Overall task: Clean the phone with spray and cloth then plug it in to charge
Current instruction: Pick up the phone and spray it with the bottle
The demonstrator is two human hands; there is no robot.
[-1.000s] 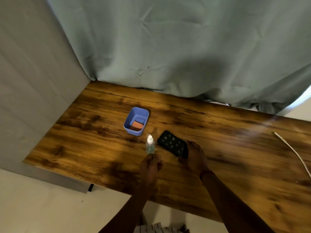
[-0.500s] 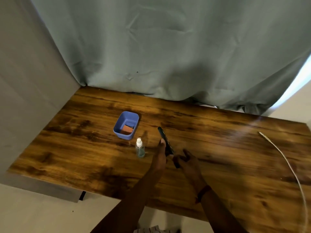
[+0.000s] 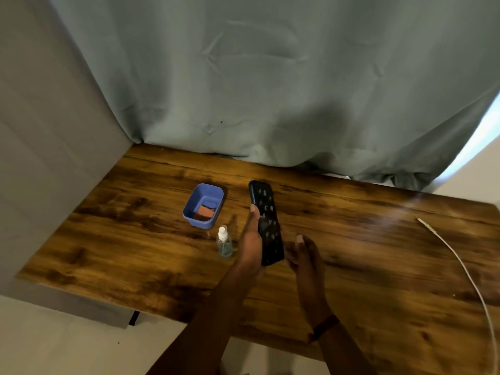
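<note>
A black phone (image 3: 266,220) with a patterned case is lifted above the wooden table (image 3: 135,239), held lengthwise in my left hand (image 3: 251,244). Just right of the phone's lower end, my right hand (image 3: 304,253) hovers with its fingers apart, holding nothing. A small clear spray bottle (image 3: 224,242) with a white top stands upright on the table, just left of my left hand. Behind it sits a blue tub (image 3: 203,205) with an orange cloth (image 3: 204,212) inside. A white charging cable (image 3: 457,262) runs along the table's right side, its plug end pointing left.
A grey-green curtain (image 3: 270,90) hangs along the table's back edge. A grey wall (image 3: 48,158) borders the table on the left. The near table edge runs diagonally below my forearms, with pale floor (image 3: 67,345) beyond it.
The phone lay on the table under my right hand. My left hand has taken it and lifted it upright, and my right hand has let go and drawn slightly right.
</note>
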